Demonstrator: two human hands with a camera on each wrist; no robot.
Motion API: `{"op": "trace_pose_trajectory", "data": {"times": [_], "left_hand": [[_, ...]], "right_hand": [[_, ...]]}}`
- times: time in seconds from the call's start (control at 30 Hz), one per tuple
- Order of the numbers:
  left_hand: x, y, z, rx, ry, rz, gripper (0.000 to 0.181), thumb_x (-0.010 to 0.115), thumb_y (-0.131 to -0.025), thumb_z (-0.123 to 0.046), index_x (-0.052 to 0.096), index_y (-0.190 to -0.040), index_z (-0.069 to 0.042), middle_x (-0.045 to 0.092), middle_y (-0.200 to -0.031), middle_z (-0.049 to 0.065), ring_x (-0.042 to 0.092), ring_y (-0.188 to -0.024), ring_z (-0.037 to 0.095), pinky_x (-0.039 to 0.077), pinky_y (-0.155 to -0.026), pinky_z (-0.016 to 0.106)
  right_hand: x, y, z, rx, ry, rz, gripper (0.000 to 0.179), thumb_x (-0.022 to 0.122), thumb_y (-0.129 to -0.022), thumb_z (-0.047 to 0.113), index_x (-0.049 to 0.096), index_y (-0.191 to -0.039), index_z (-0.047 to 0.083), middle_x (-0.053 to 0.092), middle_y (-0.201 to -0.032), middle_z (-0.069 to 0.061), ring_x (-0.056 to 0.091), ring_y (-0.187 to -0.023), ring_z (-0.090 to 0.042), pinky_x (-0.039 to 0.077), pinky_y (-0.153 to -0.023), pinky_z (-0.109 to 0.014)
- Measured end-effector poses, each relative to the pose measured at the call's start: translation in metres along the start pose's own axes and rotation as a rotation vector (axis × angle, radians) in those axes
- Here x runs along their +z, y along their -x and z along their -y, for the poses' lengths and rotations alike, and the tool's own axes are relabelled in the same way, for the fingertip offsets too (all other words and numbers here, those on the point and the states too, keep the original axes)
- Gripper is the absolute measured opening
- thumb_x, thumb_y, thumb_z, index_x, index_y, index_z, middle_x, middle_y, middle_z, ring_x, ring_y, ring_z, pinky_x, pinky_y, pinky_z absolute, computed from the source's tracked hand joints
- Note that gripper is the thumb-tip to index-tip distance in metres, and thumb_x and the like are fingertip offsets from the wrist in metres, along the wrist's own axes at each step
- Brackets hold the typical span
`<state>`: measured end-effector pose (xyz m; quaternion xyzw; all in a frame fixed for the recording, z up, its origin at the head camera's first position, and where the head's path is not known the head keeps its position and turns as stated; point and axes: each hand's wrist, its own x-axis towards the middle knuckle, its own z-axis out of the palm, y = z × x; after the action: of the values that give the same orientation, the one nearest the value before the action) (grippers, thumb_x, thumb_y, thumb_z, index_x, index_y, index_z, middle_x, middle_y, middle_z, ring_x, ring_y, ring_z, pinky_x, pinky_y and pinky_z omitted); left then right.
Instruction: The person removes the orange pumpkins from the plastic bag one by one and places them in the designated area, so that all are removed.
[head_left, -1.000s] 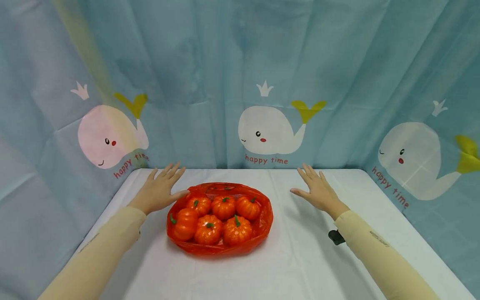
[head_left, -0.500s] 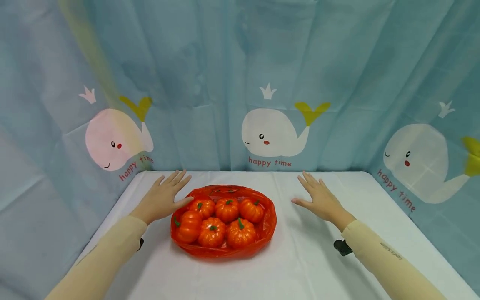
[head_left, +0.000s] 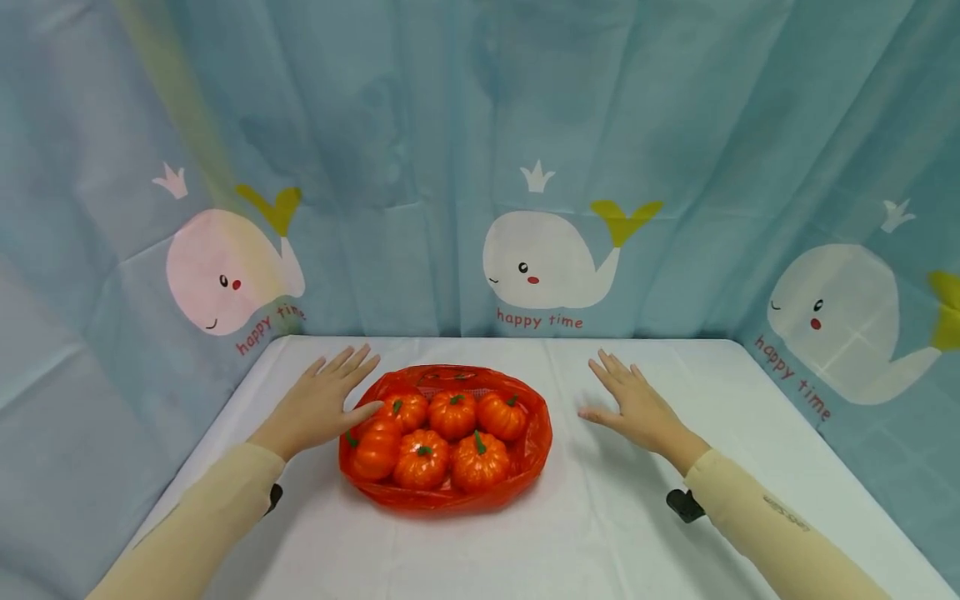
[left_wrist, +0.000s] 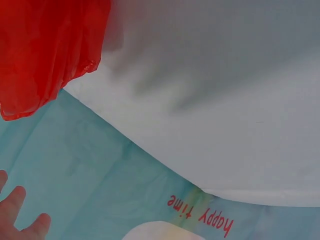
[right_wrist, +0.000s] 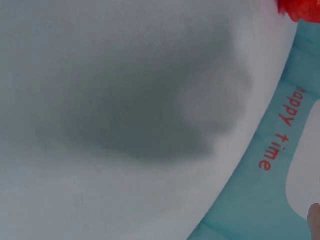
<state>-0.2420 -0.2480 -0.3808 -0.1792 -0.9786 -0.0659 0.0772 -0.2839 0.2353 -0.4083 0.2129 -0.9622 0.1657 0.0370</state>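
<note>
We see mostly the worktop (right_wrist: 75,200), whose white covering fills the left and middle of the right wrist view. Across it we find a broad, blurred grey shadow (right_wrist: 140,115), with a paler patch towards its right end. The worktop's edge runs slanting from upper right down to the bottom. Beyond it we have a blue-green curtain (right_wrist: 240,210) bearing tilted red lettering (right_wrist: 282,132), which we read as "appy time", beside a rounded white shape (right_wrist: 305,170) cut off at the right. Crinkled red plastic (right_wrist: 302,9) fills the upper right corner. Of the right grip (right_wrist: 314,220) we see one fingertip, lower right, in front of the white shape.
</note>
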Motion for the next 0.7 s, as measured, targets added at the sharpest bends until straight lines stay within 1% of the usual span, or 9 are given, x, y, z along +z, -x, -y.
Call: {"op": "trace_pose_trajectory", "data": {"times": [0.17,0.27,0.33,0.5,0.7], "left_hand": [[0.001,0.0,-0.003,0.017,0.017,-0.015,0.079,0.063,-0.092,-0.051,0.038,-0.153,-0.008,0.033,-0.16,0.018,0.031,-0.146,0.044,0.029,-0.115,0.063],[0.004,0.0,-0.004,0.03,0.03,-0.036,0.077,0.063,-0.092,-0.051,0.041,-0.151,-0.007,0.036,-0.158,0.019,0.034,-0.145,0.045,0.031,-0.114,0.063],[0.005,0.001,-0.005,0.024,0.044,-0.038,0.077,0.063,-0.092,-0.051,0.042,-0.151,-0.006,0.037,-0.158,0.019,0.034,-0.145,0.044,0.031,-0.114,0.062],[0.004,0.007,-0.005,-0.024,0.08,-0.022,0.08,0.064,-0.091,-0.052,0.04,-0.151,-0.005,0.036,-0.158,0.019,0.034,-0.145,0.044,0.031,-0.114,0.063],[0.002,0.016,-0.004,-0.069,0.129,-0.038,0.079,0.063,-0.092,-0.052,0.043,-0.149,-0.002,0.042,-0.154,0.022,0.04,-0.141,0.044,0.035,-0.111,0.063]], "right_hand": [[0.001,0.006,0.003,-0.018,-0.01,-0.003,0.096,0.062,-0.087,0.065,0.027,-0.157,0.01,0.019,-0.167,-0.013,0.016,-0.154,-0.037,0.009,-0.122,-0.06],[0.001,0.008,0.004,-0.028,-0.003,-0.011,0.097,0.062,-0.086,0.067,0.027,-0.158,0.011,0.019,-0.167,-0.012,0.016,-0.154,-0.036,0.01,-0.122,-0.06],[0.0,0.01,0.005,-0.039,-0.006,-0.021,0.098,0.063,-0.085,0.067,0.028,-0.158,0.011,0.02,-0.166,-0.012,0.017,-0.153,-0.036,0.012,-0.122,-0.06],[0.001,0.012,0.013,-0.06,-0.038,-0.018,0.101,0.066,-0.083,0.067,0.028,-0.157,0.011,0.02,-0.166,-0.012,0.018,-0.153,-0.037,0.012,-0.122,-0.06],[0.004,0.015,0.021,-0.088,-0.043,-0.021,0.101,0.069,-0.082,0.064,0.031,-0.156,0.007,0.024,-0.165,-0.012,0.022,-0.152,-0.036,0.013,-0.122,-0.059]]}}
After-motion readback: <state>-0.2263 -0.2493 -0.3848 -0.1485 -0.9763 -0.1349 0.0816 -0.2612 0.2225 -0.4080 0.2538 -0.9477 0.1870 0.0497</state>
